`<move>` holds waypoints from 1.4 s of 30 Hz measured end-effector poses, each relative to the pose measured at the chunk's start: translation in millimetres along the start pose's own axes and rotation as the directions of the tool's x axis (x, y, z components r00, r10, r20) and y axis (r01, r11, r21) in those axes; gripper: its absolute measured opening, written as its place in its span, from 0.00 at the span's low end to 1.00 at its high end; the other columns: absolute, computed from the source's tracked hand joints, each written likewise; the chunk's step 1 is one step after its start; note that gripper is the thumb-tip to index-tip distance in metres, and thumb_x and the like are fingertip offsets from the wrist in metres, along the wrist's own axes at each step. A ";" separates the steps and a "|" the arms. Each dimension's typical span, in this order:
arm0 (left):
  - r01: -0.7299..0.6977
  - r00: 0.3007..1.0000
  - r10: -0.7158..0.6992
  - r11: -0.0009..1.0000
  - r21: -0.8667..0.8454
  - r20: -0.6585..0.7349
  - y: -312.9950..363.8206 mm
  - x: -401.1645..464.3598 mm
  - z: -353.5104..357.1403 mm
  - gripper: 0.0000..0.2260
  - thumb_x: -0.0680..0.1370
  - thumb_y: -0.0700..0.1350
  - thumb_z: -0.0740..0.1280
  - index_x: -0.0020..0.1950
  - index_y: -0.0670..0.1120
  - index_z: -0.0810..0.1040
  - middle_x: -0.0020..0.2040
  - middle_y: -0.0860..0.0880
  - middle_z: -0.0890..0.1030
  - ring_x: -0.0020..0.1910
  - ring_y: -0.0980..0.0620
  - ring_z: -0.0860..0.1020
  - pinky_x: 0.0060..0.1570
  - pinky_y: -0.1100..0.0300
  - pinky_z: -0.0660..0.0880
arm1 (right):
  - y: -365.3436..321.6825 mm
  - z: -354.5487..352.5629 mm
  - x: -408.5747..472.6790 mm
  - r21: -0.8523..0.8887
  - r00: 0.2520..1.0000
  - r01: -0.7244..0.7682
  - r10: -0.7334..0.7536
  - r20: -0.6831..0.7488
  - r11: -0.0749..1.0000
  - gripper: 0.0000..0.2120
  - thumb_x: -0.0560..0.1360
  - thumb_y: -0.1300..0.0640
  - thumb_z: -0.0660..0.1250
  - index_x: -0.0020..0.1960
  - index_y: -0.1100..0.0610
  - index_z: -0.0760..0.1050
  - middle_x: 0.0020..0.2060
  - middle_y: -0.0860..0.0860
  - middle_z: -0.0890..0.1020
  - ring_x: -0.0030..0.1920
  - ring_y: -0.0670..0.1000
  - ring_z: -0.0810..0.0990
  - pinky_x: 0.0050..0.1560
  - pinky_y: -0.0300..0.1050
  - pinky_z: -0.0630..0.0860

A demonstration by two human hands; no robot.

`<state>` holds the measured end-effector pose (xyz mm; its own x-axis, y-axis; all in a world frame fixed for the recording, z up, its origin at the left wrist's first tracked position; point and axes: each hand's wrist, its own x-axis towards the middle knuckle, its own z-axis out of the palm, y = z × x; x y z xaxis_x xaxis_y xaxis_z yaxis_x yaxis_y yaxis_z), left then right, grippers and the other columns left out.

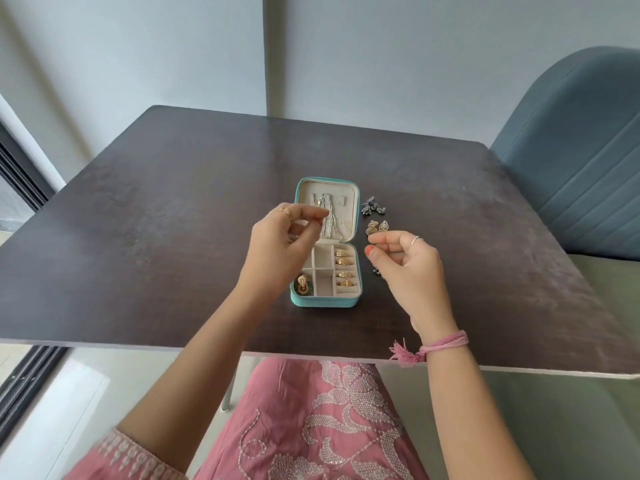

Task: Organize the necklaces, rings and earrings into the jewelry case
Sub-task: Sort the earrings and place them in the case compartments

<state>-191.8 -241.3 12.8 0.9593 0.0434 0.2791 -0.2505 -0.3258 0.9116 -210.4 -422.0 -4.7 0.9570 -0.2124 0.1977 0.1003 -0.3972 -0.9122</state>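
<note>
A small teal jewelry case (325,301) lies open in the middle of the dark table. Its cream lid holds a silver necklace (327,216) hanging down. Several gold rings (345,271) sit in the right-hand slots, and a gold earring (302,284) lies in the near left compartment. My left hand (284,244) hovers over the lid, fingers pinched at the necklace. My right hand (405,261) hangs just right of the case with fingers curled; whether it holds anything I cannot tell. Gold leaf earrings (376,227), dark silver earrings (372,206) and a small dark piece (376,271) lie on the table.
The dark wooden table (173,220) reaches wide on both sides of the case. A blue upholstered chair (581,174) stands at the far right. A wall is close behind the table, and a window frame runs along the left edge.
</note>
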 end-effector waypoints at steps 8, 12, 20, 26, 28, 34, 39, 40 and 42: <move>-0.098 0.968 0.062 0.986 0.136 0.244 30.7 14.4 41.8 0.08 0.77 0.41 0.64 0.50 0.51 0.82 0.41 0.55 0.81 0.36 0.60 0.77 0.38 0.66 0.75 | 20.3 -41.0 15.5 0.062 0.993 -0.061 0.067 -0.099 0.996 0.08 0.73 0.61 0.71 0.42 0.47 0.80 0.36 0.44 0.81 0.35 0.39 0.78 0.39 0.39 0.74; -0.144 0.948 0.077 0.969 0.200 0.310 35.8 20.5 60.2 0.08 0.77 0.41 0.65 0.51 0.50 0.82 0.42 0.57 0.82 0.33 0.67 0.76 0.36 0.77 0.68 | 28.2 -54.8 20.4 0.062 0.991 -0.069 0.076 -0.114 0.996 0.09 0.73 0.61 0.71 0.42 0.47 0.80 0.37 0.46 0.82 0.35 0.40 0.79 0.36 0.36 0.73; -0.194 0.930 0.070 0.927 0.320 0.362 36.6 22.5 86.3 0.09 0.77 0.40 0.65 0.53 0.47 0.82 0.34 0.60 0.76 0.29 0.65 0.72 0.34 0.80 0.65 | 45.5 -70.9 26.9 0.010 0.990 -0.086 0.086 -0.114 0.996 0.07 0.72 0.59 0.72 0.43 0.47 0.81 0.39 0.47 0.83 0.40 0.46 0.81 0.43 0.45 0.76; -0.291 0.890 0.043 0.819 0.495 0.453 31.2 27.7 104.8 0.10 0.77 0.41 0.64 0.54 0.47 0.83 0.50 0.50 0.84 0.49 0.49 0.81 0.53 0.56 0.75 | 61.6 -79.3 29.8 -0.138 0.992 -0.129 0.129 -0.011 0.982 0.07 0.72 0.57 0.72 0.42 0.45 0.81 0.38 0.45 0.83 0.39 0.46 0.80 0.46 0.44 0.77; -0.320 0.864 -0.013 0.758 0.568 0.504 33.6 32.1 109.0 0.09 0.77 0.43 0.64 0.53 0.49 0.83 0.50 0.49 0.84 0.46 0.46 0.81 0.52 0.54 0.77 | 65.6 -79.6 30.8 -0.204 0.985 -0.161 0.169 0.025 0.966 0.05 0.73 0.56 0.71 0.44 0.46 0.82 0.40 0.47 0.84 0.43 0.47 0.82 0.50 0.44 0.78; -0.388 0.773 -0.161 0.645 0.658 0.614 39.5 50.3 121.9 0.04 0.75 0.46 0.67 0.46 0.52 0.81 0.40 0.51 0.84 0.25 0.59 0.74 0.49 0.55 0.79 | 59.2 -76.2 34.5 -0.319 0.979 -0.168 0.196 0.056 0.932 0.06 0.73 0.54 0.72 0.48 0.53 0.84 0.41 0.47 0.84 0.45 0.46 0.80 0.46 0.38 0.72; -0.417 0.722 -0.248 0.589 0.692 0.646 41.0 54.7 132.0 0.05 0.74 0.46 0.70 0.47 0.53 0.82 0.41 0.51 0.84 0.31 0.56 0.78 0.48 0.55 0.79 | 52.1 -74.5 38.6 -0.391 0.966 -0.182 0.239 0.103 0.902 0.05 0.72 0.51 0.73 0.45 0.51 0.84 0.40 0.46 0.83 0.44 0.45 0.80 0.39 0.37 0.71; -0.415 0.726 -0.251 0.583 0.699 0.640 40.0 54.5 133.3 0.04 0.73 0.45 0.70 0.46 0.53 0.82 0.42 0.52 0.84 0.34 0.54 0.79 0.47 0.56 0.79 | 51.8 -74.2 39.1 -0.407 0.965 -0.179 0.241 0.106 0.896 0.04 0.72 0.51 0.73 0.44 0.51 0.83 0.40 0.46 0.83 0.43 0.45 0.79 0.37 0.35 0.70; -0.404 0.736 -0.250 0.584 0.704 0.629 38.0 54.2 134.4 0.03 0.72 0.46 0.71 0.45 0.53 0.82 0.41 0.52 0.84 0.36 0.52 0.78 0.44 0.57 0.77 | 51.8 -73.3 39.5 -0.413 0.964 -0.180 0.243 0.105 0.893 0.04 0.72 0.52 0.73 0.44 0.51 0.83 0.40 0.46 0.83 0.43 0.44 0.79 0.35 0.32 0.68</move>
<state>-131.7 -378.3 22.0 0.8507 -0.4809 -0.2122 -0.4416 -0.8728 0.2077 -187.3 -516.4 -17.9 0.9757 -0.2078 -0.0688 -0.1953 -0.6846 -0.7022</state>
